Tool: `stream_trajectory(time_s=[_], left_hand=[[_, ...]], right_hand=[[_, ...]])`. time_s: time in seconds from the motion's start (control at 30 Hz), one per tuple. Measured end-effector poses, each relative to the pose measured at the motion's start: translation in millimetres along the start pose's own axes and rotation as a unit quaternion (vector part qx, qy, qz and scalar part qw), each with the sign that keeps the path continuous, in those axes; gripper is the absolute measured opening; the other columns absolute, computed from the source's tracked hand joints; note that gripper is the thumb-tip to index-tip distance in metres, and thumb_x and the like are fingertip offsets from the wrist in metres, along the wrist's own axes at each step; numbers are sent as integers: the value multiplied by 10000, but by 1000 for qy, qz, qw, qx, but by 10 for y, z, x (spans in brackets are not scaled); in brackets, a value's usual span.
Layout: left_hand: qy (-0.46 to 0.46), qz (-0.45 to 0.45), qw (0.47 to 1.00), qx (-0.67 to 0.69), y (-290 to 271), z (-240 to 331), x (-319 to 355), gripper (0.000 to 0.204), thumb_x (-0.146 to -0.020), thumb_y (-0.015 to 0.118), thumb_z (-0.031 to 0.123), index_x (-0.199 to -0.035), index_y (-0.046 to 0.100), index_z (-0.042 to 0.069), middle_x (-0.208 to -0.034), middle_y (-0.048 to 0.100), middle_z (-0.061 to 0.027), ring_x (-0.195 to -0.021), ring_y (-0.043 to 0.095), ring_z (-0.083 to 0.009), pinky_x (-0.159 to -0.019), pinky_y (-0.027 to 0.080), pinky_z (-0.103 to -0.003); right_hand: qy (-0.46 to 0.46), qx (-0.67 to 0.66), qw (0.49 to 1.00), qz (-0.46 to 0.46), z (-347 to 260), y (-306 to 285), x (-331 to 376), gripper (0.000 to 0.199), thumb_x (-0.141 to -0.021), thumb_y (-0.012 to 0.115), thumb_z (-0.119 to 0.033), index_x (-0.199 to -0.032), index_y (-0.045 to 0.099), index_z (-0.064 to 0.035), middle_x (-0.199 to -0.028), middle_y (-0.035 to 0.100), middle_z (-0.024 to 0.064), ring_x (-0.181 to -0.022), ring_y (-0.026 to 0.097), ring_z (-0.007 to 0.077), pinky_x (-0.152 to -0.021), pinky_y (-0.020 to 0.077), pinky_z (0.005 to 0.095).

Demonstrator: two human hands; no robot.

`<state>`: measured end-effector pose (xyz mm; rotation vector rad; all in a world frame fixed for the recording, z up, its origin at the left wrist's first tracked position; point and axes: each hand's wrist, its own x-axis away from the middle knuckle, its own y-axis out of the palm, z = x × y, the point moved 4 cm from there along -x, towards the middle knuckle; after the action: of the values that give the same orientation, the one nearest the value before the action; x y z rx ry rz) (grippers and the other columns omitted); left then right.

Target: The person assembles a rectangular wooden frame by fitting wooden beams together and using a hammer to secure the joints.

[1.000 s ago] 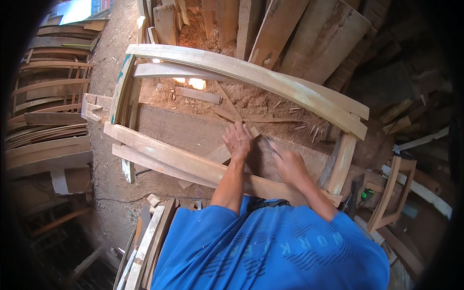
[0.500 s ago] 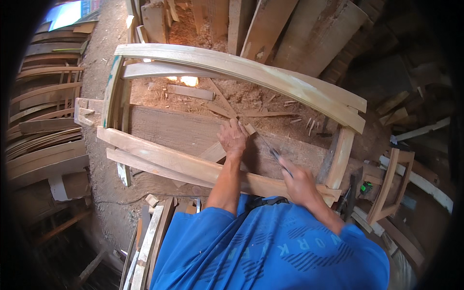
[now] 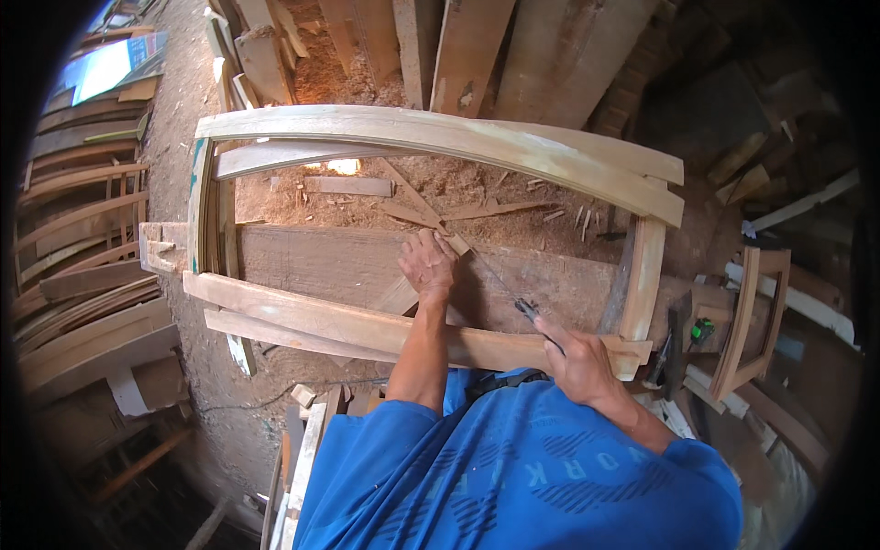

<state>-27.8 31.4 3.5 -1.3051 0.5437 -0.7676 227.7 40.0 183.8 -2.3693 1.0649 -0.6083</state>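
Here, one workshop scene, seen from above. Left hand [image 3: 427, 266]: fingers spread and pressed flat on a small wood piece [image 3: 403, 293] that lies on a broad plank [image 3: 321, 261]; the hand grips nothing. Right hand [image 3: 576, 359]: closed around the handle of a thin dark tool [image 3: 513, 298], probably a narrow saw or file, though the blade is too fine to identify. The tool's long axis slants up and to the left, from the right hand toward the fingertips of the left hand, its tip ending near a pale offcut [image 3: 456, 244]. The wood piece lies ahead of the body, under the left hand, which is the nearer one; the right hand stays well back, beside the near rail. Both reach inside a curved wooden frame [image 3: 440, 137]. Surroundings: sawdust and scraps on the ground, stacked curved slats [image 3: 78, 211] at left, a small frame part [image 3: 756, 316] at right.
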Motion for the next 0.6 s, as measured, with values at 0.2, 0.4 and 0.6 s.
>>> stream_trajectory(time_s=[0.2,0.4,0.6], left_hand=[[34,15,999,21,-60,0,15,179,-989,557,285,-975,612,116,-976,629,-127,-998,607,-343,-830,446,-520],[45,18,999,7,-37,-126,73,174,-979,563,273,-970,602,104,-979,633,-134,-992,605,-349,-842,450,-519],[71,18,997,7,-44,-91,84,172,-971,573,273,-956,598,104,-972,634,-128,-992,606,-352,-824,456,-516]], right_hand=[[116,12,990,-82,206,695,-1052,401,-1005,571,-217,-1399,610,-148,-1024,693,309,-941,692,471,-784,560,547],[13,-43,999,-3,-49,-47,116,404,-1011,550,-184,-1408,617,-142,-1113,727,256,-965,706,466,-830,585,500],[127,8,989,-74,68,628,-841,390,-982,561,-179,-1352,642,-90,-1069,690,309,-951,699,464,-787,573,499]])
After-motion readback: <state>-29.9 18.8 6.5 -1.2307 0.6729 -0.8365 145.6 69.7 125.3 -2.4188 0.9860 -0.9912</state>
